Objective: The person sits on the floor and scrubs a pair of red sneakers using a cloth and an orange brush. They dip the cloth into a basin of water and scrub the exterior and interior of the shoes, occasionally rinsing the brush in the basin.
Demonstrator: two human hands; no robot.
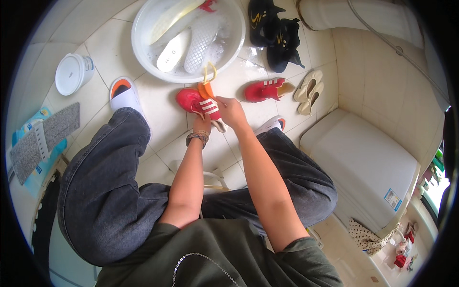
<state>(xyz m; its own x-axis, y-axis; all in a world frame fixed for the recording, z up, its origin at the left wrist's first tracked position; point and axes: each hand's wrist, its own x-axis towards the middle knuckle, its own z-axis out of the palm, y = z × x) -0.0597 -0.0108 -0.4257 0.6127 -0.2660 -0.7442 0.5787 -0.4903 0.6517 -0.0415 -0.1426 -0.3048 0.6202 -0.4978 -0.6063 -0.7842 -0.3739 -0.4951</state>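
Note:
My left hand (203,124) grips a red sneaker (188,99) with white stripes near its collar. The sneaker is just off the near rim of a white basin (137,46). In my right hand (231,112) is an orange handheld tool (205,91) with a pale yellow loop at its far end. It lies against the sneaker's upper; its underside is hidden, so I cannot tell whether it has bristles. Another red sneaker (255,91) rests on the tiles to the right. Inside the basin, a white insole (173,52) and a grey patterned insole (201,46) lie in sudsy water.
Black shoes (261,25) and beige flats (309,91) stand on the right. A lidded white bucket (70,74) and a grey flat mop pad (61,123) are left. A white appliance (358,161) borders the right side, below a thick pipe (362,19).

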